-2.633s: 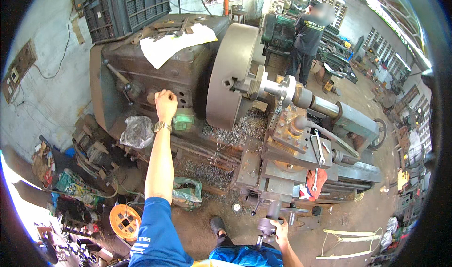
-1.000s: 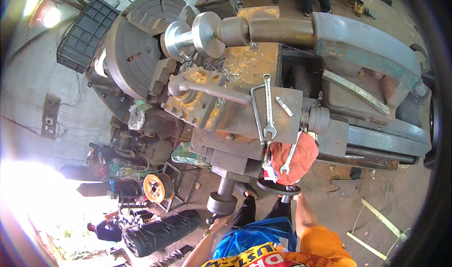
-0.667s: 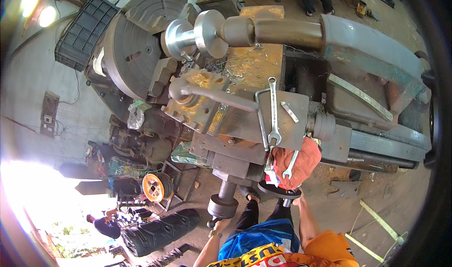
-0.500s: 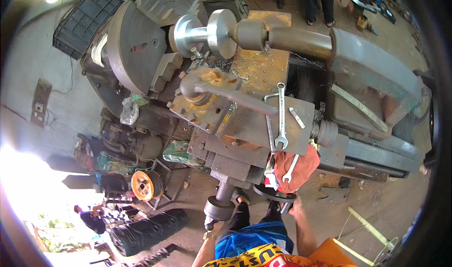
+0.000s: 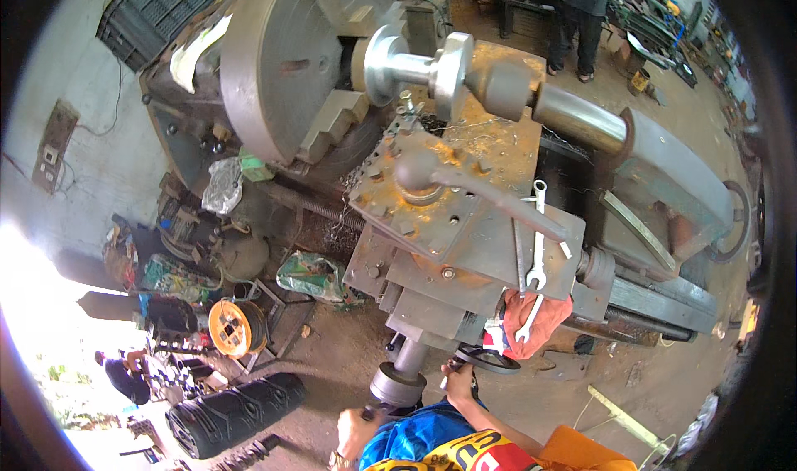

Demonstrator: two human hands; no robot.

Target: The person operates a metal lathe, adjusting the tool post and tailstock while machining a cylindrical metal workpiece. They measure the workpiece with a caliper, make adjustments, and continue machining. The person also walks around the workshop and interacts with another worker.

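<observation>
At the lower edge, my left hand (image 5: 357,429) is closed round the dark crank handle (image 5: 380,409) beside the round metal dial collar (image 5: 398,384) of the lathe carriage. My right hand (image 5: 459,385) grips the handle of a black handwheel (image 5: 491,360) under the slide. Above them is the tool post (image 5: 423,197) with its long clamping lever (image 5: 498,199). A shiny spool-shaped metal workpiece (image 5: 413,68) sits between the big chuck (image 5: 270,68) and the tailstock centre (image 5: 502,89). Two combination wrenches (image 5: 538,239) and a red rag (image 5: 544,317) lie on the slide's right side.
The tailstock (image 5: 681,172) stands at right with a flat metal bar (image 5: 639,230) on it. Left on the floor are an orange reel (image 5: 232,328), a green bag (image 5: 311,276) and a black roll (image 5: 237,413). Another person (image 5: 577,23) stands at the back.
My right hand has swung from the handwheel's right side to its left. My left hand has moved outward to the left with the crank. The whole view has shifted.
</observation>
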